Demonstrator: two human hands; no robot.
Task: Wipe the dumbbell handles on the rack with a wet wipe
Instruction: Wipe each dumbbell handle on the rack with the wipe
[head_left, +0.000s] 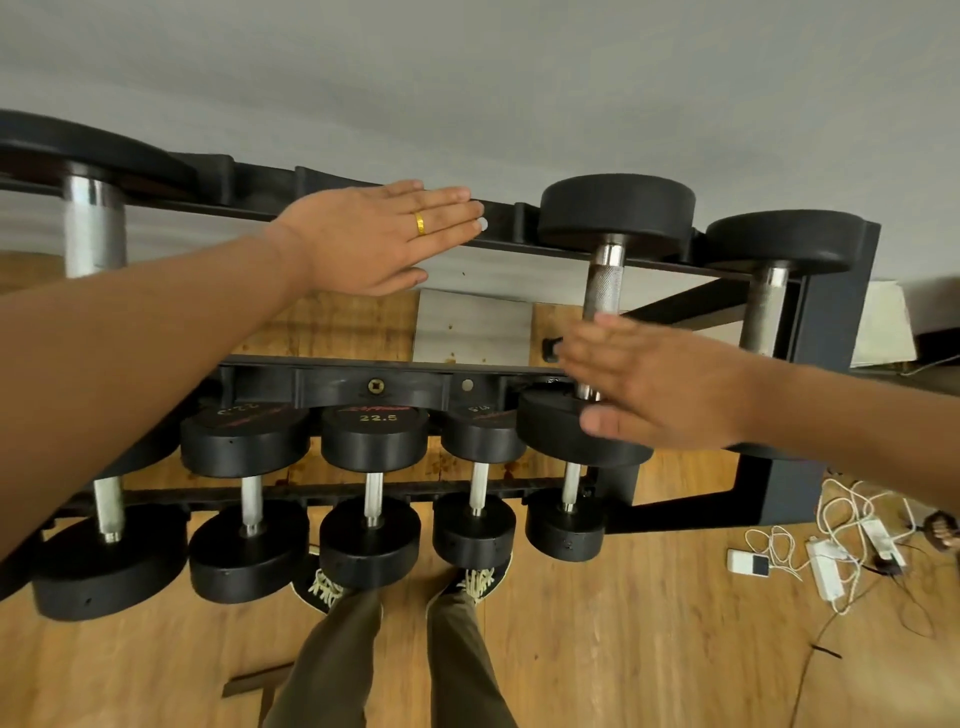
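Observation:
A black two-tier dumbbell rack (831, 332) stands against the grey wall. On its top tier lie three black dumbbells with steel handles: one at far left (93, 228), one right of middle (602, 283) and one at far right (763, 312). Several smaller dumbbells, one marked 22.5 (374, 441), fill the lower tier. My left hand (374, 234) is flat with straight fingers over the top tier's back rail. My right hand (660, 384), also flat, hovers in front of the middle dumbbell's handle and front head. No wet wipe is in view.
Wooden floor lies below, with my two shoes (467, 577) under the lower tier. White chargers and tangled cables (831, 556) lie on the floor at the right. A dark strip (254, 680) lies on the floor at lower left.

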